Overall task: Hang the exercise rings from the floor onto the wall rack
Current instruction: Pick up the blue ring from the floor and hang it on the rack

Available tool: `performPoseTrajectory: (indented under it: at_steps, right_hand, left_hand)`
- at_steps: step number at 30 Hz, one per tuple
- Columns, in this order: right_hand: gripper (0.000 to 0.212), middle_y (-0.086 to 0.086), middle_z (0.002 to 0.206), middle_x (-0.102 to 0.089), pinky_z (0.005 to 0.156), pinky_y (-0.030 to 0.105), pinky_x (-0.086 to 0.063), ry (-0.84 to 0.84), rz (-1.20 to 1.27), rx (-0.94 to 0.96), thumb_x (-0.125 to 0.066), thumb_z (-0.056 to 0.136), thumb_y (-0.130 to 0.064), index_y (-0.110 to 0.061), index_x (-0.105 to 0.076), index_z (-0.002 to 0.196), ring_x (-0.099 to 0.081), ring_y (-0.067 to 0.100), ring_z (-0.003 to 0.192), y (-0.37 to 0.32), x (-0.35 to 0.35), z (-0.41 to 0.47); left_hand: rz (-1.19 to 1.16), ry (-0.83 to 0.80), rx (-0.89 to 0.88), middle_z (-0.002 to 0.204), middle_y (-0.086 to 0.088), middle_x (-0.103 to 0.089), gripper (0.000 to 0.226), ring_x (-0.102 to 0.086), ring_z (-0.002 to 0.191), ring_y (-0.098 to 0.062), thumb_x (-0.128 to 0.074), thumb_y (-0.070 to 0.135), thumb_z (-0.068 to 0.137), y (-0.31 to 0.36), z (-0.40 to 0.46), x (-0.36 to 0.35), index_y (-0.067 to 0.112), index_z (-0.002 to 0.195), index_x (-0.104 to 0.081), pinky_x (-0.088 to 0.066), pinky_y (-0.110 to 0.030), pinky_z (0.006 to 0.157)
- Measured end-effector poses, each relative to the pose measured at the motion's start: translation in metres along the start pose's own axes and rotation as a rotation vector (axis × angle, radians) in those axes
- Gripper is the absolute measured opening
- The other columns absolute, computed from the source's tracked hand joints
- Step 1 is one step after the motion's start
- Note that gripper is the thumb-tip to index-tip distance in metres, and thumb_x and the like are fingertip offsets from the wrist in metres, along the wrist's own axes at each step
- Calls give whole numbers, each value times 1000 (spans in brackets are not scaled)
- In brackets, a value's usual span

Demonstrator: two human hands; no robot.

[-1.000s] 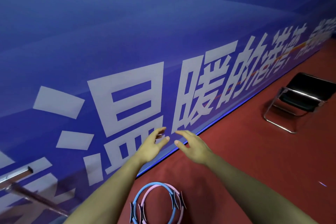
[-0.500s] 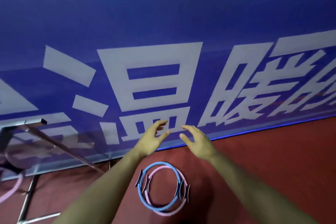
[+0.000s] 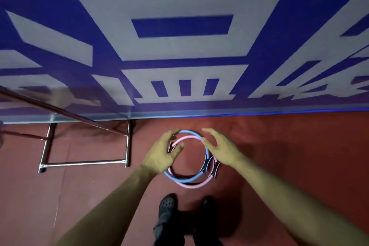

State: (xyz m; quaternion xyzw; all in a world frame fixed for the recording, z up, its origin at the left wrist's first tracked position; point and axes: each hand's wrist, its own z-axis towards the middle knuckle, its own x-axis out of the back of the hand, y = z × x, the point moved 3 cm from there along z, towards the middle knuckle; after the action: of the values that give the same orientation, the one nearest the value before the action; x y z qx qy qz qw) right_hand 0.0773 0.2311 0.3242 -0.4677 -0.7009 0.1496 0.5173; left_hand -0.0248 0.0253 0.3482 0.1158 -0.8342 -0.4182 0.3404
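Two exercise rings lie stacked flat on the red floor: a blue ring [image 3: 190, 179] on top of a pink ring [image 3: 196, 185], with dark padded grips at their right side [image 3: 210, 167]. My left hand [image 3: 161, 155] hovers over the rings' left side, fingers spread and relaxed, holding nothing. My right hand [image 3: 221, 148] is over their right side, also open and empty. Whether either hand touches a ring is unclear. The metal rack [image 3: 83, 164] stands to the left against the wall.
A blue banner wall [image 3: 179, 46] with large white characters rises just beyond the rings. The rack's slanted bar [image 3: 65, 113] crosses at left. My dark shoes [image 3: 167, 205] stand just behind the rings on the red floor [image 3: 299, 156].
The view has tilted down and closer to the floor. Both hands have dropped from in front of the banner to just over the rings, still empty.
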Motion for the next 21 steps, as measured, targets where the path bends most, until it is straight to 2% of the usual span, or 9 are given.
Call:
performPoseTrajectory:
  at_steps: [2,4,8,10,12,13,16,19,21]
  right_hand:
    - [41,0,139,-60,99,9,-28,-30,-2,-31,-61,99,-33,-17,-57,137,-54,16,129,28,-27,19]
    - [40,1,136,-62,98,11,-31,-48,5,-58,-61,98,-32,-17,-59,135,-56,17,127,59,-55,37]
    - [43,3,140,-60,100,11,-29,-94,-32,-98,-62,98,-32,-13,-58,137,-53,18,131,123,-117,77]
    - [54,4,142,-59,107,20,-32,-128,-53,-117,-60,95,-45,-13,-57,138,-53,19,132,155,-150,97]
    - [70,1,142,-58,112,30,-37,-147,-59,-126,-48,86,-62,-17,-56,139,-52,18,132,188,-184,114]
    - [70,-1,142,-58,112,31,-37,-158,-67,-132,-48,86,-63,-19,-56,139,-52,17,133,206,-201,122]
    - [51,-3,142,-58,113,31,-37,-173,-115,-115,-59,95,-48,-21,-57,138,-52,15,133,249,-249,136]
    - [47,-4,137,-63,110,36,-42,-147,-112,-107,-66,93,-43,-21,-61,134,-57,17,127,285,-295,143]
    - [46,-2,137,-62,109,36,-42,-176,-125,-118,-68,93,-39,-20,-61,134,-57,19,127,309,-328,148]
  left_hand:
    - [-1,0,18,134,11,-60,47,-57,117,1,-67,31,97,-28,23,-15,24,141,-53,-37,-1,97]
    - [0,-11,15,135,11,-60,47,-57,118,-1,-67,32,96,-55,48,-31,23,141,-54,-36,-1,97]
    - [3,-68,-15,137,9,-60,51,-58,120,-4,-66,39,94,-117,91,-74,22,140,-54,-42,-23,109]
    - [10,-104,-15,139,9,-58,58,-58,122,-5,-63,50,90,-152,108,-99,24,141,-53,-42,-27,110]
    - [28,-140,-8,141,11,-56,65,-57,123,-4,-56,61,86,-189,120,-125,28,142,-51,-44,-30,110]
    - [39,-156,-3,141,11,-55,67,-57,122,-3,-54,63,85,-207,124,-136,29,142,-50,-45,-31,109]
    - [54,-195,32,141,16,-52,62,-54,119,3,-57,61,88,-256,131,-161,33,143,-49,-45,-29,107]
    - [67,-227,77,145,18,-49,53,-49,120,7,-62,46,96,-299,139,-176,35,145,-46,-41,-23,104]
    - [78,-234,96,145,19,-47,52,-48,121,7,-60,46,97,-326,146,-185,37,145,-45,-39,-22,102]
